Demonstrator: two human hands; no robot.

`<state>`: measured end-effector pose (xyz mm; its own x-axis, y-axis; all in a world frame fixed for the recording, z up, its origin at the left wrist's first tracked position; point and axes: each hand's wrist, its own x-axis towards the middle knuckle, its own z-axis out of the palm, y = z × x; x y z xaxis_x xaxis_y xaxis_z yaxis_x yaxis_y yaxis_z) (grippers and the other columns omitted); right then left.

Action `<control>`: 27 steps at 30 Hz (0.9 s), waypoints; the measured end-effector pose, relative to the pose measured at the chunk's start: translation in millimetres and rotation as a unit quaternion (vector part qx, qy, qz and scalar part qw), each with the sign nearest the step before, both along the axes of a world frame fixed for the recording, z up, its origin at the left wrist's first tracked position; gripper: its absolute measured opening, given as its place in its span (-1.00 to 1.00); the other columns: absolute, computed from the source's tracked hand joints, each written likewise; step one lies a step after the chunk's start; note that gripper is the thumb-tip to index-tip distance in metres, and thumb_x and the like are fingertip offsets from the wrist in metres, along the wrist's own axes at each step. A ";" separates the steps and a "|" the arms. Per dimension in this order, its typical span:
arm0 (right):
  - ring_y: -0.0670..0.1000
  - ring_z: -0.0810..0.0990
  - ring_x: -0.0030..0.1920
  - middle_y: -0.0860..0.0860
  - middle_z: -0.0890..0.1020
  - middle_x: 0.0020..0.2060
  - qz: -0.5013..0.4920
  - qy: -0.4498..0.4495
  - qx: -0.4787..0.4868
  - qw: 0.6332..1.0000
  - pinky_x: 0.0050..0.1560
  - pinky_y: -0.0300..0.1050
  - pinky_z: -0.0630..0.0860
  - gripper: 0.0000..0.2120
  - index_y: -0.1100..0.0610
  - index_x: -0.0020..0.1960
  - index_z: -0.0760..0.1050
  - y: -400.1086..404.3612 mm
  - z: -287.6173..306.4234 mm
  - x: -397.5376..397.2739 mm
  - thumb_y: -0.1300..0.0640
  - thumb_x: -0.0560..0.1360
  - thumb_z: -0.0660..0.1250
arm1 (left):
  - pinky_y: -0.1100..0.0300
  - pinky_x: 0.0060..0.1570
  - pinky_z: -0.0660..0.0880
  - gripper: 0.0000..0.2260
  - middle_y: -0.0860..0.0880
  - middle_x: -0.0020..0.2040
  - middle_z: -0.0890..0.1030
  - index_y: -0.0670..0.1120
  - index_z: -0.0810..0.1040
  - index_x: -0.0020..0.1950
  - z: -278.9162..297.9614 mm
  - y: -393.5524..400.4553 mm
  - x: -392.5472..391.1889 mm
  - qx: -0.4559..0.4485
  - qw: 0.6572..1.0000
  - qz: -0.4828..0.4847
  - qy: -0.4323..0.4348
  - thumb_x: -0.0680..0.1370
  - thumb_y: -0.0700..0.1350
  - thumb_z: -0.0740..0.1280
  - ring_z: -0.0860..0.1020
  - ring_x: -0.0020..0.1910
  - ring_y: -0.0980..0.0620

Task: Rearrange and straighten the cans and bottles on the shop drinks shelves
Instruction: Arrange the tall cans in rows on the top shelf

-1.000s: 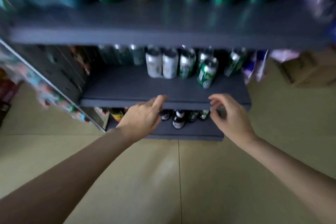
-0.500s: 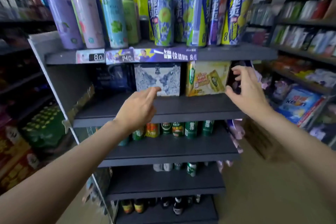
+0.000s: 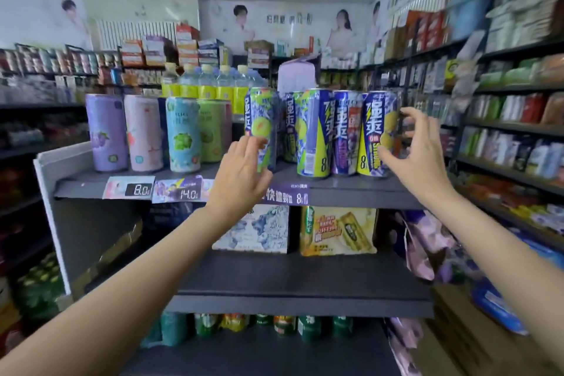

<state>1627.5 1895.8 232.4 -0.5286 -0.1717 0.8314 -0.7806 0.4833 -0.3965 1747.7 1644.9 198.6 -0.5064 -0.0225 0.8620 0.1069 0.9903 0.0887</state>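
The left hand [image 3: 241,174] was raised to the top shelf [image 3: 351,189] with fingers straight and slightly spread, their tips touching the lower front of a blue-and-green can [image 3: 262,128] and gripping nothing. The right hand [image 3: 415,156] was loosely curled beside the rightmost blue-and-yellow can [image 3: 377,134], thumb at its lower front and fingers at its right flank; whether they were actually clamped on it could not be told. Between the two hands stood three further cans of the same range [image 3: 317,131], upright and touching, and pastel cans [image 3: 143,131] stood beyond the left hand's outer side.
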 end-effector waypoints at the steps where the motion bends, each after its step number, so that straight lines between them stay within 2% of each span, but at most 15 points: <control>1: 0.08 0.40 0.20 0.15 0.28 0.28 0.002 0.000 -0.017 1.000 0.20 -0.16 0.30 -0.34 0.10 0.41 0.20 -0.3 8.6 -8.7 0.15 0.41 0.44 | 0.08 0.00 0.37 -0.66 -0.15 0.01 0.48 -0.24 0.40 0.18 6.9 6.8 -9.2 0.034 0.999 -0.022 0.019 0.45 -0.13 0.16 0.47 -0.06 -0.14; 3: 0.09 0.34 0.29 0.14 0.18 0.36 0.012 -0.016 -0.045 0.999 0.29 -0.11 0.27 -0.21 0.01 0.47 0.10 -1.1 23.4 -27.2 0.11 0.39 0.47 | 0.15 0.02 0.39 -0.66 -0.05 0.06 0.42 -0.15 0.38 0.25 16.4 23.1 -29.3 0.119 0.990 -0.068 0.029 0.48 -0.18 0.26 0.45 -0.02 -0.04; 7: 0.07 0.10 0.48 0.05 0.02 0.50 0.078 -0.132 -0.044 0.987 0.43 0.06 0.11 -0.03 -0.10 0.51 -0.10 -7.6 31.7 -56.3 0.10 0.36 0.50 | 0.18 0.11 0.39 -0.44 -0.01 0.20 0.33 0.04 0.23 0.40 21.1 48.8 -63.3 0.236 0.966 -0.105 0.000 0.47 -0.10 0.39 0.40 0.09 0.04; 10: 0.08 0.16 0.47 0.02 0.10 0.51 0.112 -0.186 -0.019 0.976 0.39 0.04 0.18 0.01 -0.08 0.52 -0.14 -10.6 22.2 -71.8 0.13 0.35 0.51 | 0.09 0.20 0.39 -0.26 -0.08 0.25 0.34 0.05 0.09 0.47 27.1 53.2 -85.4 0.313 0.943 -0.104 -0.045 0.43 -0.03 0.45 0.43 0.16 -0.04; 12: 0.07 0.25 0.43 0.03 0.19 0.48 0.105 -0.213 -0.025 0.971 0.35 -0.01 0.23 0.01 -0.02 0.52 -0.11 -11.5 14.9 -75.6 0.15 0.34 0.52 | 0.03 0.23 0.40 -0.23 -0.12 0.31 0.39 0.01 0.08 0.47 28.1 51.9 -96.5 0.347 0.928 -0.103 -0.087 0.41 -0.04 0.47 0.45 0.23 -0.10; 15: -0.02 0.42 0.18 0.04 0.39 0.36 0.122 -0.281 -0.060 0.950 0.16 -0.13 0.32 -0.14 0.07 0.48 0.07 -14.3 4.3 -79.8 0.15 0.35 0.51 | 0.18 0.16 0.37 -0.24 -0.05 0.31 0.46 -0.07 0.11 0.46 22.5 45.7 -105.6 0.346 0.921 -0.096 -0.147 0.41 -0.04 0.48 0.48 0.22 -0.02; 18: -0.04 0.44 -0.01 0.02 0.51 0.14 0.115 -0.303 -0.061 0.944 0.02 -0.16 0.34 -0.35 0.09 0.31 0.27 -16.3 3.4 -86.0 0.13 0.34 0.52 | 0.21 0.10 0.42 -0.33 0.02 0.14 0.55 -0.12 0.17 0.39 22.5 42.1 -109.9 0.331 0.923 -0.096 -0.168 0.42 -0.03 0.46 0.55 0.05 0.04; 20: -0.02 0.46 -0.03 0.04 0.53 0.13 0.094 -0.300 -0.051 0.948 0.00 -0.14 0.37 -0.43 0.10 0.20 0.29 -18.5 4.4 -88.5 0.12 0.33 0.53 | 0.07 0.11 0.48 -0.39 -0.02 0.11 0.56 -0.13 0.20 0.31 23.5 39.3 -113.3 0.322 0.928 -0.080 -0.171 0.42 -0.01 0.45 0.57 0.01 0.00; 22: 0.02 0.48 -0.01 0.08 0.54 0.15 0.066 -0.295 -0.035 0.953 -0.01 -0.13 0.38 -0.44 0.14 0.17 0.29 -21.3 5.6 -89.5 0.11 0.32 0.53 | -0.02 0.09 0.48 -0.45 -0.10 0.13 0.55 -0.13 0.21 0.23 25.2 35.6 -114.0 0.310 0.933 -0.043 -0.175 0.43 0.03 0.44 0.57 0.04 -0.08; 27: 0.02 0.48 0.00 0.07 0.53 0.12 0.065 -0.323 -0.017 0.944 0.01 -0.09 0.42 -0.45 0.11 0.13 0.24 -23.2 11.1 -89.8 0.10 0.33 0.52 | -0.07 0.08 0.47 -0.51 -0.19 0.11 0.52 -0.17 0.21 0.13 31.8 30.2 -110.5 0.299 0.934 0.010 -0.193 0.45 0.02 0.42 0.53 0.09 -0.21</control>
<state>1537.7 1872.6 243.5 -0.9037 -0.2483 0.3488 -0.4220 0.3784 -0.8239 1637.2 1675.0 230.5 -0.7715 -0.4555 0.4442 -0.0666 0.7522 0.6556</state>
